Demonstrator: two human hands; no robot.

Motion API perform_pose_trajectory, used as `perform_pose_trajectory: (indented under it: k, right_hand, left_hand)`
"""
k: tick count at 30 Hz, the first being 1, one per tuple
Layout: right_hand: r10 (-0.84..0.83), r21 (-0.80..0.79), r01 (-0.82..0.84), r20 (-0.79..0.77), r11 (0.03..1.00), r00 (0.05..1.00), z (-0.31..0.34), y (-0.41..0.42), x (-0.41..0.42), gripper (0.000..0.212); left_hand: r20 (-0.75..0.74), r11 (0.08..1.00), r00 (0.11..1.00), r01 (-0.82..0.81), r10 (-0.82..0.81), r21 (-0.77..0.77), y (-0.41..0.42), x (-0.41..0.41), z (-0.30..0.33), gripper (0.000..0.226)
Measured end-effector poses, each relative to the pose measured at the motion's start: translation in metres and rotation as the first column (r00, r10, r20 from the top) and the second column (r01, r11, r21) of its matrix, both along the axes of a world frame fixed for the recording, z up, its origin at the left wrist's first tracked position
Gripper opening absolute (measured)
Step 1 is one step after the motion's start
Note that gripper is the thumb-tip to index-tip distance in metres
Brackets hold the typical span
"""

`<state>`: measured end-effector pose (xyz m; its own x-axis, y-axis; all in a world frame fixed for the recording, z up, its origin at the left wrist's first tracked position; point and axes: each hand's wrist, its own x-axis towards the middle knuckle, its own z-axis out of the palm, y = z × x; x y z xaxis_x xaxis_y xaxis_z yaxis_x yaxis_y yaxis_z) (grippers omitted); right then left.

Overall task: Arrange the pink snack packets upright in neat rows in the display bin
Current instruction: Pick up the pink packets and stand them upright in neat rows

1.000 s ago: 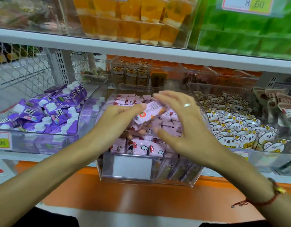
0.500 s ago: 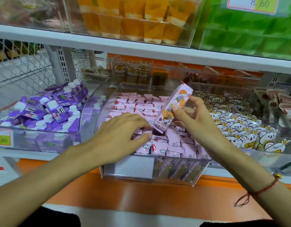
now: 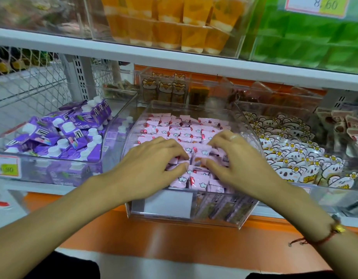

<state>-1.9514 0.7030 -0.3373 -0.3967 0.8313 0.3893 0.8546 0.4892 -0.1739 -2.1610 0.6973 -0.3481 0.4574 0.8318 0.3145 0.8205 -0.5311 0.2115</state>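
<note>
A clear display bin (image 3: pixel 244 216) sits on the shelf in front of me. It holds several pink snack packets (image 3: pixel 180 129), standing in rows at the back and looser near the front. My left hand (image 3: pixel 152 164) lies flat over the packets at the bin's left middle, fingers stretched out and pressing on them. My right hand (image 3: pixel 234 164) is at the right middle, with thumb and fingertips pinching one pink packet (image 3: pixel 203 154) down among the others. The two hands almost meet at that packet. The packets beneath both hands are hidden.
A bin of purple cartons (image 3: pixel 59 135) stands to the left. A bin of white animal-print packets (image 3: pixel 291 158) stands to the right. The white upper shelf (image 3: pixel 174 59) carries orange cups (image 3: pixel 174 27) and green packs (image 3: pixel 307 43). A blank label holder (image 3: pixel 168 202) fronts the bin.
My right hand has lowered the pink packet from above the bin down into the packets. My left hand has stayed pressing on the packets at the left.
</note>
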Motion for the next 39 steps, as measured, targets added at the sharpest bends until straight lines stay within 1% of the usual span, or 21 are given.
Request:
perform_pose_trajectory:
  k: [2, 6, 8, 11, 13, 14, 17, 18, 19, 22, 23, 25, 27, 29, 31, 32, 33, 35, 36, 37, 39]
  right_hand:
    - [-0.027, -0.078, 0.036, 0.11, 0.996, 0.994, -0.003, 0.002, 0.0, 0.034]
    - [-0.005, -0.13, 0.033, 0.216, 0.991, 0.976, 0.0, 0.003, -0.003, 0.035]
    - [-0.007, -0.135, 0.036, 0.209, 0.99, 0.978, 0.002, 0.003, -0.004, 0.033]
    - [-0.059, -0.1, 0.062, 0.033, 0.993, 0.998, 0.01, 0.01, -0.007, 0.022]
    - [-0.099, -0.105, 0.096, -0.021, 0.99, 0.995, 0.014, 0.019, -0.01, 0.016]
    - [-0.103, -0.122, 0.102, -0.004, 0.987, 0.995, 0.015, 0.024, -0.011, 0.018]
    - [-0.091, -0.195, 0.12, 0.153, 0.973, 0.984, 0.011, 0.035, -0.015, 0.03]
    - [-0.086, -0.202, 0.121, 0.172, 0.972, 0.981, 0.009, 0.037, -0.015, 0.032]
    - [-0.085, -0.197, 0.114, 0.148, 0.974, 0.985, 0.009, 0.039, -0.015, 0.031]
    - [-0.101, -0.164, 0.093, -0.037, 0.982, 0.994, 0.011, 0.04, -0.015, 0.017]
    - [-0.099, -0.148, 0.089, -0.066, 0.985, 0.993, 0.011, 0.04, -0.015, 0.013]
    - [-0.071, -0.142, 0.061, -0.071, 0.988, 0.995, 0.01, 0.04, -0.015, 0.006]
    - [-0.026, -0.177, 0.004, -0.122, 0.984, 0.992, 0.007, 0.039, -0.014, 0.008]
    - [0.015, -0.197, -0.065, -0.244, 0.978, 0.97, 0.004, 0.037, -0.013, 0.009]
    - [0.041, -0.17, -0.121, -0.413, 0.978, 0.91, 0.005, 0.034, -0.014, 0.009]
    - [0.051, -0.136, -0.139, -0.509, 0.981, 0.859, 0.007, 0.033, -0.015, 0.009]
    - [0.06, -0.086, -0.139, -0.599, 0.987, 0.799, 0.011, 0.032, -0.015, 0.008]
    - [0.074, 0.035, -0.073, -0.747, 0.997, 0.66, 0.022, 0.03, -0.016, 0.009]
    - [0.085, 0.087, -0.024, -0.812, 0.996, 0.578, 0.027, 0.028, -0.015, 0.011]
    - [0.098, 0.125, 0.024, -0.869, 0.992, 0.485, 0.031, 0.025, -0.015, 0.013]
    - [0.106, 0.146, 0.101, -0.94, 0.984, 0.325, 0.039, 0.018, -0.013, 0.014]
  left_hand:
    - [0.01, 1.0, 1.0, 0.001, -0.001, 0.004, 0.0, 0.0, 0.0, 0.03]
    - [0.021, 1.0, 1.0, 0.002, -0.003, 0.017, -0.001, 0.001, 0.0, 0.028]
    - [0.009, 0.999, 0.999, 0.031, -0.031, 0.028, 0.0, 0.001, 0.0, 0.032]
    - [-0.037, 0.997, 0.997, 0.075, -0.074, 0.022, 0.003, 0.003, -0.002, 0.042]
    - [-0.077, 0.997, 0.994, 0.075, -0.075, -0.004, 0.005, 0.002, -0.005, 0.045]
    - [-0.098, 0.997, 0.993, 0.072, -0.073, -0.017, 0.006, 0.002, -0.006, 0.045]
    - [-0.12, 0.996, 0.99, 0.062, -0.069, -0.061, 0.007, 0.001, -0.005, 0.046]
    - [-0.129, 0.996, 0.989, 0.063, -0.072, -0.069, 0.007, 0.001, -0.003, 0.045]
    - [-0.139, 0.995, 0.987, 0.065, -0.075, -0.071, 0.007, 0.001, -0.002, 0.045]
    - [-0.153, 0.996, 0.985, 0.071, -0.08, -0.063, 0.009, 0.001, 0.001, 0.044]
    - [-0.156, 0.996, 0.984, 0.073, -0.081, -0.057, 0.009, 0.001, 0.002, 0.043]
    - [-0.16, 0.996, 0.984, 0.067, -0.077, -0.066, 0.011, 0.001, 0.003, 0.042]
    - [-0.172, 0.994, 0.982, 0.067, -0.08, -0.082, 0.012, 0.002, 0.004, 0.042]
    - [-0.187, 0.994, 0.978, 0.073, -0.088, -0.087, 0.011, 0.002, 0.004, 0.042]
    - [-0.192, 0.994, 0.978, 0.07, -0.085, -0.08, 0.011, 0.001, 0.005, 0.042]
    - [-0.191, 0.995, 0.978, 0.069, -0.082, -0.074, 0.011, 0.001, 0.004, 0.042]
    - [-0.19, 0.995, 0.978, 0.069, -0.082, -0.073, 0.012, 0.001, 0.004, 0.042]
    - [-0.168, 0.993, 0.982, 0.072, -0.087, -0.096, 0.01, 0.001, 0.004, 0.042]
    - [-0.126, 0.992, 0.989, 0.068, -0.081, -0.108, 0.008, 0.001, 0.005, 0.041]
    - [-0.049, 0.993, 0.997, 0.054, -0.059, -0.107, 0.006, 0.001, 0.005, 0.039]
    - [0.192, 0.998, 0.981, -0.024, 0.036, -0.062, 0.003, 0.0, 0.008, 0.032]
